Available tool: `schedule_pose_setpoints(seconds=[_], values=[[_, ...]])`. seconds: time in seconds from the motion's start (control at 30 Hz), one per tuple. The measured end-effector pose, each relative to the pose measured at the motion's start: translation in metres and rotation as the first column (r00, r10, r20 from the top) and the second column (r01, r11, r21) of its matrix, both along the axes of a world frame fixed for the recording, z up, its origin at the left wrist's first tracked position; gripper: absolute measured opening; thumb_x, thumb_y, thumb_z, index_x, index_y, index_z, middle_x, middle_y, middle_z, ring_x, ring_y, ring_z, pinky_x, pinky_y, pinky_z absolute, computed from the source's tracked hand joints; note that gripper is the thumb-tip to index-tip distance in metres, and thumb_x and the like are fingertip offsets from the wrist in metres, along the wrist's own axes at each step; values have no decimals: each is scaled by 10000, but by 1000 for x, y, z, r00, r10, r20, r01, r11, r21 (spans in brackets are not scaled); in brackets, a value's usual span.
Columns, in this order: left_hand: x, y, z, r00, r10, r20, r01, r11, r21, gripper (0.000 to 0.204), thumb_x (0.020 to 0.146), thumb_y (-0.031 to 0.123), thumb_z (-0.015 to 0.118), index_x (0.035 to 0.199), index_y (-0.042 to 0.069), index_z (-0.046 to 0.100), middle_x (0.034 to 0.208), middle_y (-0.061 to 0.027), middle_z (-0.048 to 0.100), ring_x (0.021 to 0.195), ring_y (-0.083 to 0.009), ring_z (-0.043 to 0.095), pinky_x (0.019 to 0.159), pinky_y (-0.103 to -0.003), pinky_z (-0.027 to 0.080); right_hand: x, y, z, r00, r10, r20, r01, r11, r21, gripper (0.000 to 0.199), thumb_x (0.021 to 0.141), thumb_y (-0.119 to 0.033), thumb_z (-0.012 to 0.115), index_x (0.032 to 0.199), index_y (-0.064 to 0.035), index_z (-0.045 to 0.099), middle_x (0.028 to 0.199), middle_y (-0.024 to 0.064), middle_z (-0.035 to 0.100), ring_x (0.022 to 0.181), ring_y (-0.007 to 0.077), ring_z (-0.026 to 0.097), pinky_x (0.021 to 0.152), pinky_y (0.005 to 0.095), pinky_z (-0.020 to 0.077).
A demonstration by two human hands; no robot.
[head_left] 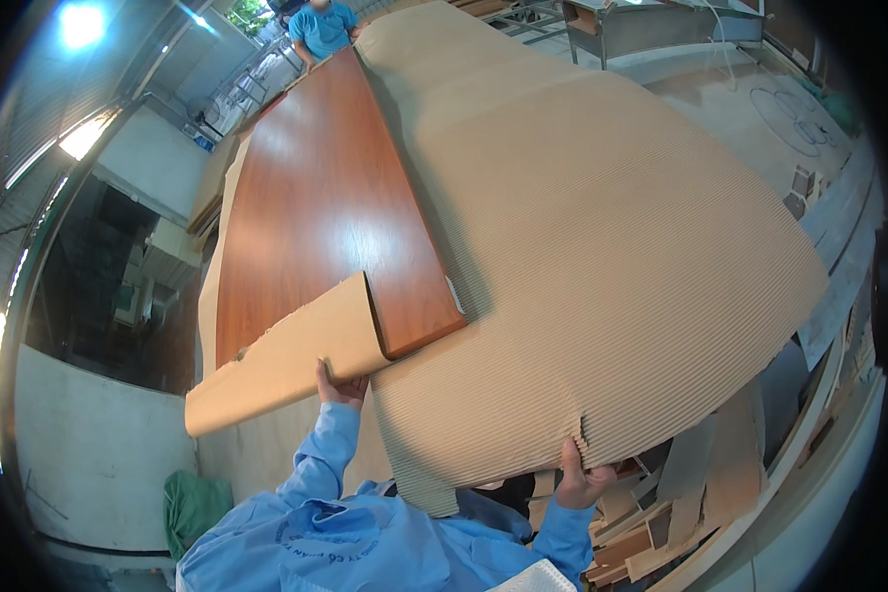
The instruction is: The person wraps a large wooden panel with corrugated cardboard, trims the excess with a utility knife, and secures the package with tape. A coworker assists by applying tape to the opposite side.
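Note:
A long, glossy reddish-brown wooden panel (326, 187) lies on a large sheet of corrugated cardboard (602, 257), which spreads out widely to its right. At the panel's near end, a smooth tan cardboard flap (296, 345) is folded up over part of the top. My left hand (341, 385) grips the lower edge of this flap, thumb above and fingers beneath. My right hand (582, 480) pinches the near edge of the corrugated sheet beside a small tear, its thumb on top. The support under the panel is hidden.
Another person in a blue shirt (323, 30) stands at the panel's far end. Loose board offcuts (651, 523) are piled below my right hand. A green cloth bundle (195, 510) rests by the wall at left. A grey metal table (661, 32) stands at the far right.

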State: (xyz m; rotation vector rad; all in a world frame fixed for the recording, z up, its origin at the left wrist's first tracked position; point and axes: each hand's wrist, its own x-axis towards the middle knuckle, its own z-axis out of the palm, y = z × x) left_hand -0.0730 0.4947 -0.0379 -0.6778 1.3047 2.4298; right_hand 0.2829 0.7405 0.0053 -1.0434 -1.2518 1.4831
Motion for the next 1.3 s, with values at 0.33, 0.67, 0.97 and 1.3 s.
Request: schedule_pose_setpoints(seconds=[0.33,0.67,0.97,1.3], values=[[-20,1,-17,985,164,60,-165,986,20,637,820,515,692,1295,132,507,1232,-113,591,1118,-317,590,931,-477,527,1,-3,-4,1000,-10,-13,9,999,-37,115,820,-34,687,880,62,705,888,96,705,785,133,617,726,288,478],[-28,8,-12,957,249,150,-259,965,46,574,820,430,724,1265,124,530,1207,-106,622,1084,-318,621,920,-509,532,0,-7,-9,995,-98,-4,98,993,-63,117,820,-24,689,891,67,701,904,100,711,799,148,640,737,297,504],[-19,21,-10,968,204,145,-216,973,75,595,823,440,718,1284,137,496,1216,-121,592,1122,-329,585,936,-517,518,7,-3,-2,979,8,202,-78,936,344,195,794,-44,728,970,38,703,987,145,705,841,257,670,767,332,517],[-16,-1,-20,991,77,109,-89,989,117,697,805,476,727,1308,76,456,1228,-148,574,1125,-339,574,1026,-521,455,6,-2,-7,992,62,112,-93,951,296,184,819,-31,706,978,63,701,973,141,716,851,206,672,781,314,514]])
